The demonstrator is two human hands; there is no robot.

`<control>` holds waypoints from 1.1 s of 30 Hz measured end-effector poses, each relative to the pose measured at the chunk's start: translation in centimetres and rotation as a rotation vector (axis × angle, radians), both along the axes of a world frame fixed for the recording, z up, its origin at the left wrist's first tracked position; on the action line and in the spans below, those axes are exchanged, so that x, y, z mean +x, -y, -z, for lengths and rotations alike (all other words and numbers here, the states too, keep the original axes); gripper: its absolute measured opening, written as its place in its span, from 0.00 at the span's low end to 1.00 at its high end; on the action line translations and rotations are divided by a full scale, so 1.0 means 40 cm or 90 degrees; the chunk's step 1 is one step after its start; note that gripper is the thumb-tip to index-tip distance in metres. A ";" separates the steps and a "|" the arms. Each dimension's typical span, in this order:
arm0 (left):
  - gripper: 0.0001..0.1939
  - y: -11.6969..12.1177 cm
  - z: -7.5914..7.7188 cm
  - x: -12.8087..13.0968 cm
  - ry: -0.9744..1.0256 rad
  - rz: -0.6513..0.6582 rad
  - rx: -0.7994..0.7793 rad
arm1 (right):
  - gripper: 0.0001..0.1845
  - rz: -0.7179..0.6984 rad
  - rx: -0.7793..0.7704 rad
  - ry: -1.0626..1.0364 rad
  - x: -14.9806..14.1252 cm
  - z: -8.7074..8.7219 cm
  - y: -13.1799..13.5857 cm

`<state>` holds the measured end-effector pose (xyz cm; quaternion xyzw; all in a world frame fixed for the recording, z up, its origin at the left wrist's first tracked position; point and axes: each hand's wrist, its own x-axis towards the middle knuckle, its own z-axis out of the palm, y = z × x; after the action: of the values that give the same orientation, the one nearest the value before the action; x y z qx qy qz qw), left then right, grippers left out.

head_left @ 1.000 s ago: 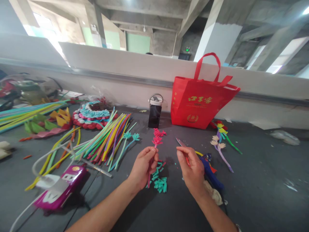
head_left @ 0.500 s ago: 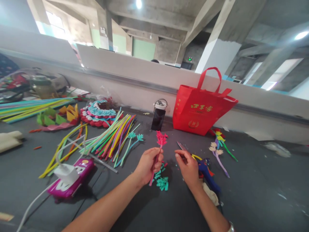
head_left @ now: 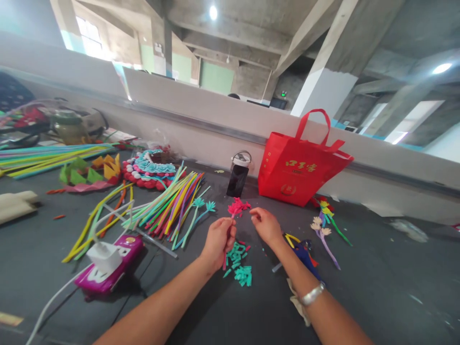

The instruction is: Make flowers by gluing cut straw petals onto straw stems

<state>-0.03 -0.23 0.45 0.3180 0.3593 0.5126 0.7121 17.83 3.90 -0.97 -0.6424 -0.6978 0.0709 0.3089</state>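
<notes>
My left hand (head_left: 217, 242) is closed round the stem of a pink chenille-stem flower (head_left: 235, 208), whose petals stick up above the fingers. Just right of the bloom, my right hand (head_left: 268, 227) reaches in with bent fingers slightly apart, nothing visible between them. Its fingertips are close to red-pink fuzzy pieces (head_left: 246, 206) beside or behind the flower. Below the left hand lies a pile of short teal cuttings (head_left: 243, 275). Under my right forearm a blue tool (head_left: 305, 258) shows in part, with yellow handle loops (head_left: 293, 238) beside it.
Left of my hands lie a bundle of coloured chenille stems (head_left: 172, 206), two teal flowers (head_left: 204, 206) and a purple power strip (head_left: 109, 266). Behind stand a dark phone (head_left: 237, 181), leaning on a bottle, and a red bag (head_left: 291, 167). Finished-looking flowers (head_left: 323, 230) lie right.
My right hand has moved forward and left, from beside the scissor blade to the flower. The blade is now hidden by the arm. My left hand keeps hold of the flower.
</notes>
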 end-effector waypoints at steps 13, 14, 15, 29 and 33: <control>0.09 -0.005 0.010 0.000 -0.029 -0.024 0.006 | 0.17 -0.020 -0.122 0.124 -0.063 0.039 -0.096; 0.09 -0.004 0.009 0.000 -0.030 -0.023 0.007 | 0.16 -0.019 -0.117 0.117 -0.065 0.039 -0.091; 0.09 -0.004 0.009 -0.001 -0.032 -0.022 0.008 | 0.14 -0.019 -0.109 0.106 -0.066 0.036 -0.081; 0.09 0.038 0.004 0.035 -0.102 0.067 -0.006 | 0.12 -0.045 -0.005 -0.346 0.014 -0.046 0.229; 0.10 0.042 0.001 0.042 -0.120 0.085 -0.018 | 0.12 -0.041 -0.036 -0.393 0.008 -0.033 0.225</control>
<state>1.66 -1.92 0.40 0.3779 0.4099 0.4266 0.7122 18.15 -5.10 0.34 -0.5762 -0.5890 0.2919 0.4857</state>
